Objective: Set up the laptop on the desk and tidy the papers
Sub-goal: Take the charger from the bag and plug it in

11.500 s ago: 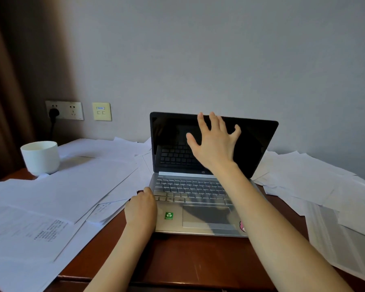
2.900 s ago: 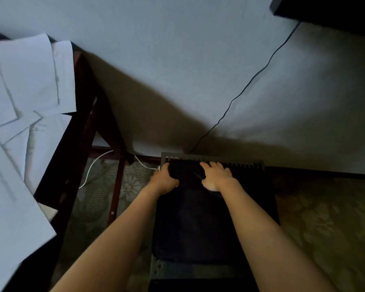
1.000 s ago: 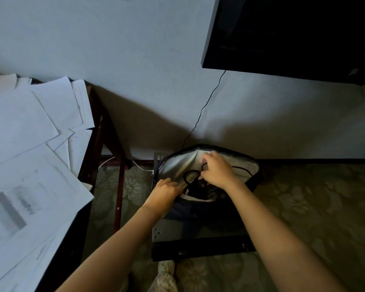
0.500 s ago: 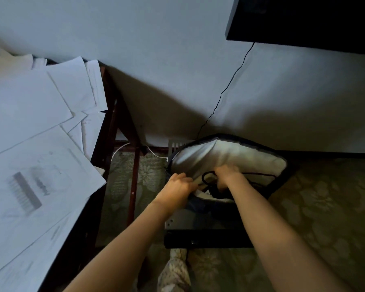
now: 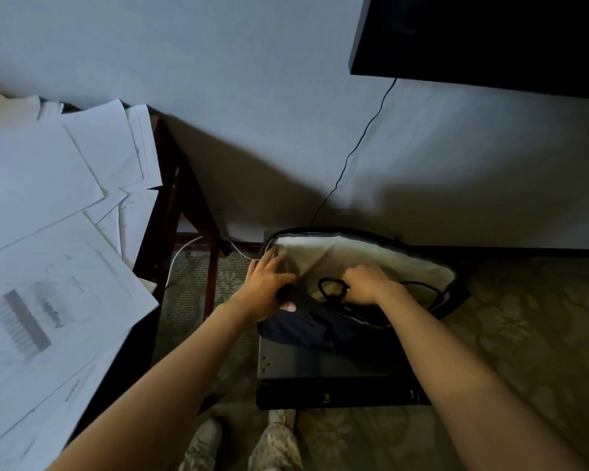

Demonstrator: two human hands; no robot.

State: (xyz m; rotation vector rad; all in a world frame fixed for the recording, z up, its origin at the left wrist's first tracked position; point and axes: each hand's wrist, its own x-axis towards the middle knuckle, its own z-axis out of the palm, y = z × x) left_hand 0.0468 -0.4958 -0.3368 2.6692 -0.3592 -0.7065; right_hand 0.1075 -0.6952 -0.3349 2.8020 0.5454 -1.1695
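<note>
**Reaching into an open bag on the floor beside the counter**

Both arms stretch down and forward to a dark bag (image 5: 354,256) with a pale lining. It lies open on the far end of a flat dark box (image 5: 320,365), which sits on the patterned carpet (image 5: 524,334) against the wall (image 5: 252,79).

The left hand (image 5: 266,287) holds the bag's near left rim. Its fingers are spread over the edge of the lining and the thumb is tucked under the dark fabric, pinching the rim. The right hand (image 5: 368,283) is inside the mouth of the bag, fingers curled down around a black cord (image 5: 332,288). One loop of the cord sticks out to the left of the knuckles, and another length trails toward the bag's right side.

White papers (image 5: 48,198) lie in loose, overlapping sheets on the counter (image 5: 164,205) at the left. Several hang over its right edge and far right corner. The nearest sheet carries a grey printed block.

A thin black wire (image 5: 354,147) runs down the wall from a dark panel (image 5: 490,39) at the upper right to behind the bag. A white cable (image 5: 184,246) curves along the floor under the counter's right edge. A pale shoe (image 5: 204,440) shows at the bottom, just before the box's near edge.
</note>
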